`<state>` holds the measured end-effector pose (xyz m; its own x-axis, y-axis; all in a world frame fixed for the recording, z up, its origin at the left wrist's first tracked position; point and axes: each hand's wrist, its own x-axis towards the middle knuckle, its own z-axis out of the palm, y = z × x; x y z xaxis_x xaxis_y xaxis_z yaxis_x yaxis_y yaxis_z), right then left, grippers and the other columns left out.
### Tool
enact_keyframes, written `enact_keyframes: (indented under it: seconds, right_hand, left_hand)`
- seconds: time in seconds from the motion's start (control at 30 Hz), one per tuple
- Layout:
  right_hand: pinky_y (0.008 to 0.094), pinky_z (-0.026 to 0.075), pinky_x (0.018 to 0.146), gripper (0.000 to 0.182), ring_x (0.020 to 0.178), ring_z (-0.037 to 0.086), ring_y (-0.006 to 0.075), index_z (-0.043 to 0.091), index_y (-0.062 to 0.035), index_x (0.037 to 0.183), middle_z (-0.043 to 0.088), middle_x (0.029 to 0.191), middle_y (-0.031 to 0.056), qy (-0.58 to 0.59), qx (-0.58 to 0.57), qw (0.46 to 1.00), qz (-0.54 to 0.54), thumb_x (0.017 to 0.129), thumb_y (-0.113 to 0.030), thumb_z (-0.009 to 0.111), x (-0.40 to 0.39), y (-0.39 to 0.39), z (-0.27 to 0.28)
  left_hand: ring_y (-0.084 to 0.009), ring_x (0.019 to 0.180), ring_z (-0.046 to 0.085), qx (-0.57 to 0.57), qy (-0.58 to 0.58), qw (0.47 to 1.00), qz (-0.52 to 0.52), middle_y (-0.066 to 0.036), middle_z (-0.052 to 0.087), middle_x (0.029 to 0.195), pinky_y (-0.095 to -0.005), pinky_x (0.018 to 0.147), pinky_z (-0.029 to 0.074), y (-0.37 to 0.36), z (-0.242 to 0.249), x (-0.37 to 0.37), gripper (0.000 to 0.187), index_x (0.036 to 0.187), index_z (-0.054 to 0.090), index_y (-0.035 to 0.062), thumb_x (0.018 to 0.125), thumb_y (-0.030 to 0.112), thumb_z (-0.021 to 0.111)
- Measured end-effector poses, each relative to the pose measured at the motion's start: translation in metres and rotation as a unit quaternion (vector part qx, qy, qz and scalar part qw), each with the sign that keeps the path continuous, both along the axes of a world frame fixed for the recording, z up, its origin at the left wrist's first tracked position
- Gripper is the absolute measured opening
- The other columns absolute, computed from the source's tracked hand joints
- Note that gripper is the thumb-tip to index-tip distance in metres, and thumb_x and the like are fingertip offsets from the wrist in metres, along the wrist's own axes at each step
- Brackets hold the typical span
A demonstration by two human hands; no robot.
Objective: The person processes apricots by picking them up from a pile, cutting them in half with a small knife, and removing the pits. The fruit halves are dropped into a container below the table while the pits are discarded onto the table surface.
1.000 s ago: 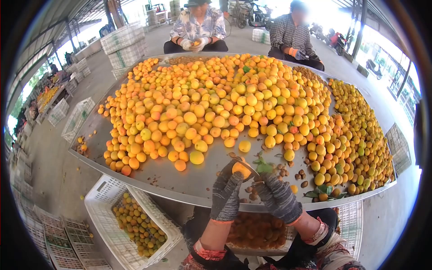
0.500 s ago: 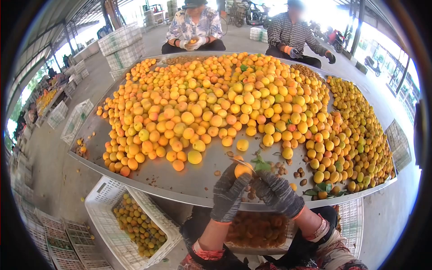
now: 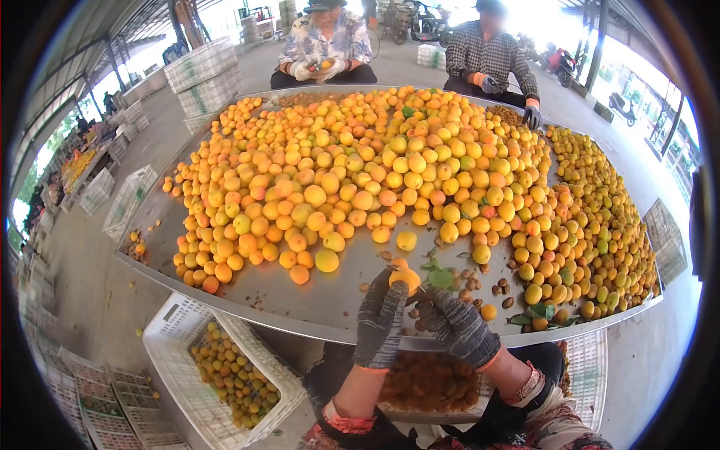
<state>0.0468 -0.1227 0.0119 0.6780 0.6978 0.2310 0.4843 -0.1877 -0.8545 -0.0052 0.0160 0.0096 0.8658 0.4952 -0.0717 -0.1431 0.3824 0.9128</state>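
My left hand, in a dark grey knit glove, is closed around an orange apricot above the near edge of the metal table. The fruit seems split on its lower side. My right hand, gloved alike, is closed just right of the apricot, its fingers pinching what looks like a small thin blade; most of it is hidden. Beyond both hands lie a green leaf and scattered brown pits. A big heap of apricots covers the table's middle.
Smaller, greener apricots are piled along the right side. A white crate with fruit stands below left; another container of orange-brown pieces sits below my hands. Two people sit across the table. Stacked crates stand back left.
My right hand has drawn slightly down and away from the apricot, which now looks more opened. Across the table, one person's dark-gloved hand has come to the table's far right edge.
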Motion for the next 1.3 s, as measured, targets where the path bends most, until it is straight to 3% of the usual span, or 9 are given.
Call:
enact_keyframes:
  seconds: [0.23, 0.33, 0.53, 0.63, 0.7, 1.03, 1.1, 1.23, 1.3]
  right_hand:
    - [0.0383, 0.046, 0.066, 0.031, 0.082, 0.058, 0.0336, 0.049, -0.0008, 0.111, 0.059, 0.092, 0.0175, -0.052, -0.053, 0.995, -0.058, 0.082, -0.009, 0.055, -0.006, 0.003, 0.016]
    - [0.0298, 0.047, 0.075, 0.028, 0.088, 0.059, 0.0171, 0.051, 0.0007, 0.111, 0.06, 0.097, 0.0105, -0.048, -0.048, 0.997, -0.037, 0.083, -0.001, 0.052, -0.005, 0.001, 0.016]
    - [0.0372, 0.046, 0.065, 0.03, 0.081, 0.058, 0.0334, 0.048, -0.0004, 0.111, 0.059, 0.09, 0.0169, 0.01, 0.012, 1.0, 0.017, 0.083, -0.01, 0.053, 0.005, -0.006, 0.007]
    - [0.0268, 0.045, 0.081, 0.037, 0.098, 0.056, 0.0188, 0.043, 0.0023, 0.12, 0.055, 0.11, 0.0127, 0.26, 0.12, 0.957, 0.043, 0.084, 0.003, 0.049, -0.002, -0.008, 0.007]
    - [0.0284, 0.045, 0.081, 0.036, 0.099, 0.055, 0.0189, 0.043, 0.0022, 0.12, 0.054, 0.111, 0.0133, -0.031, -0.058, 0.998, -0.015, 0.085, 0.003, 0.048, -0.007, 0.0, 0.006]
    - [0.0361, 0.048, 0.068, 0.034, 0.084, 0.06, 0.0302, 0.046, -0.0011, 0.117, 0.057, 0.102, 0.0176, -0.128, -0.02, 0.991, -0.023, 0.084, -0.011, 0.051, -0.006, 0.003, -0.011]
    - [0.0311, 0.047, 0.074, 0.038, 0.088, 0.06, 0.0234, 0.044, -0.0013, 0.122, 0.059, 0.103, 0.0128, 0.039, 0.067, 0.996, 0.033, 0.084, -0.008, 0.051, -0.006, 0.001, -0.002]
    - [0.0265, 0.045, 0.079, 0.041, 0.091, 0.057, 0.0161, 0.042, -0.001, 0.124, 0.059, 0.102, 0.0086, -0.108, 0.037, 0.987, 0.115, 0.085, -0.005, 0.051, -0.001, -0.008, 0.015]
    - [0.0285, 0.043, 0.082, 0.032, 0.096, 0.052, 0.0127, 0.049, 0.0016, 0.114, 0.055, 0.105, 0.0082, 0.337, 0.091, 0.937, 0.028, 0.086, -0.014, 0.053, -0.006, -0.007, 0.02]
  left_hand:
    - [-0.0108, 0.084, 0.052, 0.184, -0.084, 0.979, 0.04, -0.006, 0.057, 0.097, -0.0256, 0.072, 0.045, -0.007, -0.027, 0.004, 0.033, 0.111, 0.051, -0.0003, 0.088, 0.023, 0.052]
    - [-0.007, 0.077, 0.052, 0.019, 0.05, 0.996, -0.067, -0.004, 0.057, 0.096, -0.0213, 0.064, 0.045, -0.003, 0.008, 0.001, 0.032, 0.11, 0.051, 0.0008, 0.087, 0.022, 0.054]
    - [-0.006, 0.07, 0.052, -0.01, 0.012, 0.998, -0.06, -0.002, 0.058, 0.091, -0.0179, 0.059, 0.045, -0.001, 0.027, -0.004, 0.029, 0.108, 0.052, 0.0019, 0.086, 0.019, 0.056]
    - [-0.0074, 0.068, 0.052, 0.064, -0.008, 0.998, -0.018, -0.003, 0.058, 0.088, -0.0201, 0.058, 0.043, -0.008, 0.008, 0.001, 0.027, 0.105, 0.054, 0.0014, 0.087, 0.02, 0.054]
    - [-0.0085, 0.068, 0.051, 0.09, 0.005, 0.996, 0.017, -0.004, 0.059, 0.087, -0.0219, 0.059, 0.043, -0.013, -0.004, 0.004, 0.027, 0.104, 0.054, 0.0007, 0.087, 0.021, 0.053]
    - [-0.0078, 0.068, 0.05, 0.147, -0.007, 0.989, 0.032, -0.004, 0.058, 0.078, -0.0238, 0.06, 0.042, -0.01, 0.001, 0.005, 0.022, 0.095, 0.057, 0.0002, 0.085, 0.02, 0.057]
    - [-0.0079, 0.068, 0.05, 0.14, -0.02, 0.989, 0.028, -0.003, 0.058, 0.076, -0.0241, 0.06, 0.042, -0.009, 0.0, 0.002, 0.02, 0.094, 0.057, 0.0, 0.084, 0.018, 0.057]
    - [-0.0089, 0.064, 0.05, 0.191, -0.069, 0.979, 0.021, -0.004, 0.058, 0.073, -0.0246, 0.058, 0.042, -0.009, -0.002, 0.001, 0.018, 0.091, 0.058, -0.0005, 0.084, 0.016, 0.057]
    - [-0.0097, 0.064, 0.051, 0.171, -0.041, 0.984, 0.019, -0.004, 0.059, 0.072, -0.0255, 0.058, 0.042, -0.013, -0.009, 0.004, 0.019, 0.091, 0.058, -0.0007, 0.085, 0.017, 0.056]
